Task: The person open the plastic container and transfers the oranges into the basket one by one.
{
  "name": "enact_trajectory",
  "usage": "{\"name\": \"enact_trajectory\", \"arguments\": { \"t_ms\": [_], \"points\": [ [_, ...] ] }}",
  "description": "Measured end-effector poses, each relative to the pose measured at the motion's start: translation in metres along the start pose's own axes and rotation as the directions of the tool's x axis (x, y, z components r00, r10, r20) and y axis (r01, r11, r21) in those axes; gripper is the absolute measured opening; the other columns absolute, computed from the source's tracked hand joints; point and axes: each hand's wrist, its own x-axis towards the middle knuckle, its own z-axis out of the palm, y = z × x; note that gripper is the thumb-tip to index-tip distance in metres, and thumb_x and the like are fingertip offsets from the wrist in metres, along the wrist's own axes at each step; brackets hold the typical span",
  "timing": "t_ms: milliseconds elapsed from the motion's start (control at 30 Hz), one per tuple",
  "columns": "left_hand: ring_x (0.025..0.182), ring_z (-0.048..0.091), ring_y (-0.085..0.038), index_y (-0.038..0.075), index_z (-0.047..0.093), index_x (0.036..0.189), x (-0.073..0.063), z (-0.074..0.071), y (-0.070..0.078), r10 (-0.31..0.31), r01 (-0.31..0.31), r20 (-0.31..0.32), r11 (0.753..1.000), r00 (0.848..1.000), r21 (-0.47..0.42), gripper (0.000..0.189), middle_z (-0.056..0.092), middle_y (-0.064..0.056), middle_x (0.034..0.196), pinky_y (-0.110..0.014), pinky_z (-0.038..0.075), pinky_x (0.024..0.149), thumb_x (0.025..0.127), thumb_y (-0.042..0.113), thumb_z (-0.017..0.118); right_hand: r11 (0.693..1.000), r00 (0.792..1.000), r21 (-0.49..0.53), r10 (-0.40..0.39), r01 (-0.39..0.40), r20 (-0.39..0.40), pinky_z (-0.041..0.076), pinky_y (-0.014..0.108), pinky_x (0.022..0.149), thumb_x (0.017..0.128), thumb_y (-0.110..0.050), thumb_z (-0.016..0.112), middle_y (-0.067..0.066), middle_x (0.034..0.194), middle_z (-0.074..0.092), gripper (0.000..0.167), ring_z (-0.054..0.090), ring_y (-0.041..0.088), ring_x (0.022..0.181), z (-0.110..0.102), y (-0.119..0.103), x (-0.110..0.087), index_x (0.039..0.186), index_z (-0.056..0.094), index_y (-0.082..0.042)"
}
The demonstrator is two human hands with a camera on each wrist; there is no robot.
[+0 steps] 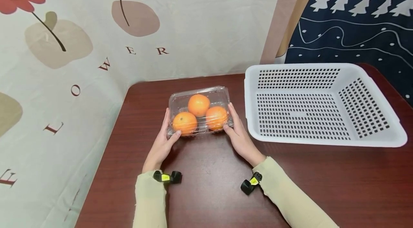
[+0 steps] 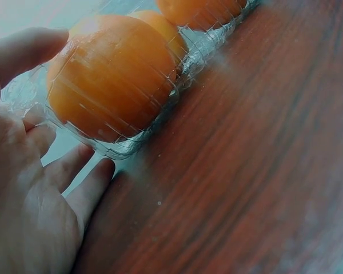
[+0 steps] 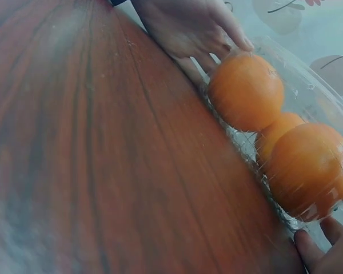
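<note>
Clear plastic is pinned between two hands near the centre of the head view: the left hand (image 1: 160, 146) clasps the box's left end and the right hand (image 1: 241, 141) its right end, each thumb over the near edge and the fingers along the side. In the left wrist view some fingertips reach low, by the bottom edge; I cannot tell whether the base rests on the wood or is slightly raised.

The plastic box (image 1: 202, 125) looks thin-walled and ribbed, so I would expect it to flex and crackle under a hard squeeze, and its smooth face could slip. Most of the weight is probably in the three oranges seen through it: a back orange (image 1: 198, 105), a front left orange (image 1: 185, 123) and a front right orange (image 1: 217, 117). They are likely firm, yet free to roll and shift the balance if the box tilts. Holding both short ends low, with fingers beneath the base, seems safest; the lid alone might pop or bend.

Farther out, the dark red table (image 1: 203, 188) fills the lower frame. A white perforated basket (image 1: 295, 142) stands on it at the right of the frame, beside the right hand but apart from the box.
</note>
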Motion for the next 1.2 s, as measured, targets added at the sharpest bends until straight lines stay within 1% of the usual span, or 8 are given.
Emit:
{"name": "enact_trajectory", "arguments": {
  "t_ms": [200, 300, 400, 567, 767, 967, 1100, 1200],
  "points": [
    [0.134, -0.002, -0.017, 0.015, 0.000, 0.144, 0.000, 0.000, 0.000, 0.018, -0.018, 0.003, 1.000, 1.000, 0.009, 0.075, -0.005, 0.003, 0.149, -0.057, 0.007, 0.103, 0.090, 0.017, 0.052, 0.999, 1.000, -0.031, -0.010, 0.010, -0.003, 0.011, 0.046, 0.106, 0.095, -0.012, 0.040, -0.003, 0.149, 0.003, 0.059, 0.005, 0.012, 0.134, 0.002, 0.026, 0.005, 0.144, 0.008, -0.019],
    [0.134, -0.002, -0.017, 0.017, -0.001, 0.144, 0.000, 0.000, 0.000, 0.015, -0.015, 0.008, 1.000, 1.000, 0.008, 0.075, -0.006, 0.004, 0.149, -0.058, 0.007, 0.103, 0.090, 0.017, 0.052, 0.999, 1.000, -0.037, -0.024, 0.024, -0.015, 0.012, 0.043, 0.107, 0.095, -0.016, 0.040, -0.004, 0.149, 0.004, 0.058, 0.006, 0.010, 0.134, 0.003, 0.031, 0.006, 0.144, 0.009, -0.021],
    [0.134, -0.002, -0.018, 0.017, -0.002, 0.144, -0.001, 0.001, 0.001, 0.012, -0.012, 0.014, 1.000, 1.000, 0.007, 0.076, -0.007, 0.004, 0.149, -0.057, 0.007, 0.103, 0.090, 0.017, 0.052, 0.999, 0.999, -0.024, -0.033, 0.032, -0.030, 0.012, 0.042, 0.107, 0.095, -0.018, 0.040, -0.006, 0.149, 0.006, 0.057, 0.006, 0.009, 0.134, 0.003, 0.032, 0.005, 0.144, 0.010, -0.021],
    [0.135, -0.002, -0.019, 0.017, -0.003, 0.144, -0.001, 0.001, 0.002, 0.007, -0.007, 0.022, 1.000, 1.000, -0.004, 0.076, -0.008, 0.004, 0.149, -0.057, 0.006, 0.103, 0.091, 0.017, 0.051, 1.000, 0.999, -0.023, -0.004, 0.003, -0.042, 0.014, 0.040, 0.107, 0.095, -0.019, 0.040, -0.009, 0.149, 0.007, 0.056, 0.008, 0.006, 0.133, 0.004, 0.030, 0.004, 0.144, 0.012, -0.021],
    [0.134, -0.003, -0.018, 0.016, -0.004, 0.144, -0.001, 0.001, 0.003, 0.010, -0.010, 0.028, 1.000, 1.000, -0.022, 0.077, -0.009, 0.002, 0.149, -0.057, 0.005, 0.103, 0.091, 0.016, 0.051, 0.999, 0.998, -0.050, 0.017, -0.020, -0.062, 0.016, 0.041, 0.107, 0.095, -0.020, 0.040, -0.006, 0.149, 0.009, 0.055, 0.010, 0.006, 0.133, 0.006, 0.027, 0.004, 0.144, 0.013, -0.022],
    [0.134, -0.003, -0.018, 0.015, -0.003, 0.144, -0.001, 0.000, 0.003, 0.012, -0.012, 0.024, 1.000, 1.000, -0.016, 0.076, -0.009, 0.002, 0.149, -0.055, 0.005, 0.104, 0.091, 0.016, 0.051, 0.996, 0.994, -0.080, 0.022, -0.031, -0.106, 0.017, 0.038, 0.107, 0.095, -0.015, 0.041, -0.005, 0.148, 0.013, 0.054, 0.012, 0.005, 0.132, 0.009, 0.026, 0.003, 0.143, 0.016, -0.022],
    [0.134, -0.003, -0.018, 0.013, -0.003, 0.143, -0.001, 0.000, 0.003, 0.033, -0.032, 0.024, 0.999, 0.999, -0.035, 0.075, -0.009, 0.001, 0.149, -0.055, 0.004, 0.104, 0.091, 0.012, 0.050, 0.994, 0.990, -0.090, 0.042, -0.054, -0.133, 0.022, 0.038, 0.105, 0.095, -0.014, 0.040, -0.009, 0.146, 0.018, 0.053, 0.018, 0.006, 0.131, 0.009, 0.025, 0.003, 0.143, 0.019, -0.025],
    [0.135, -0.002, -0.020, 0.011, -0.002, 0.143, -0.001, 0.000, 0.003, 0.050, -0.049, 0.018, 0.998, 0.999, -0.045, 0.074, -0.008, -0.002, 0.149, -0.055, 0.004, 0.104, 0.091, 0.010, 0.050, 0.996, 0.990, -0.061, 0.060, -0.069, -0.126, 0.022, 0.037, 0.105, 0.096, -0.013, 0.035, -0.013, 0.144, 0.022, 0.049, 0.020, 0.006, 0.130, 0.006, 0.024, 0.003, 0.142, 0.021, -0.026]
  ]
}}
